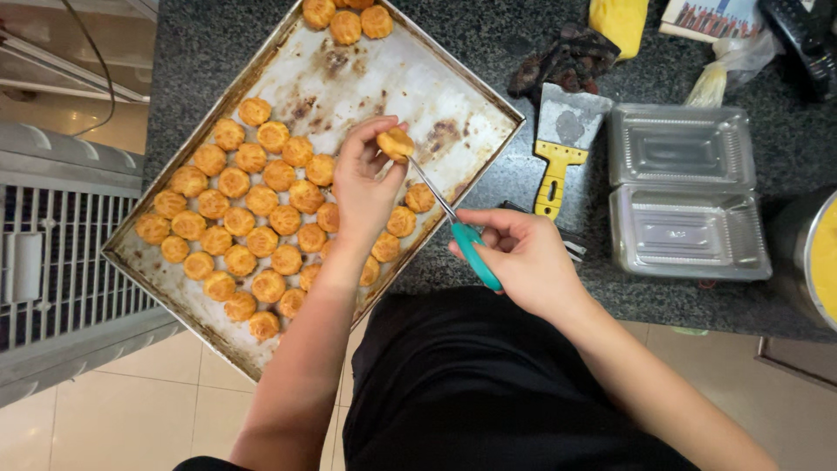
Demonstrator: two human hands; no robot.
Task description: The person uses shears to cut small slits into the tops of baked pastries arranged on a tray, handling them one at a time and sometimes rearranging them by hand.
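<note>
My left hand (364, 187) holds a small round golden pastry (397, 142) between thumb and fingers, above a large metal baking tray (453, 96). My right hand (523, 257) grips scissors (462, 234) with a teal handle, and their thin blades point up to the held pastry. Several more golden pastries (248, 227) lie in rows on the left half of the tray, and a few (347, 17) sit at its far corner. The tray's right part is bare and stained.
The tray rests on a dark speckled counter (523, 166). A scraper with a yellow handle (558, 148) lies right of it. An open clear plastic clamshell box (684, 192) sits further right, beside a metal bowl (806, 253). A white grille (61, 253) stands at left.
</note>
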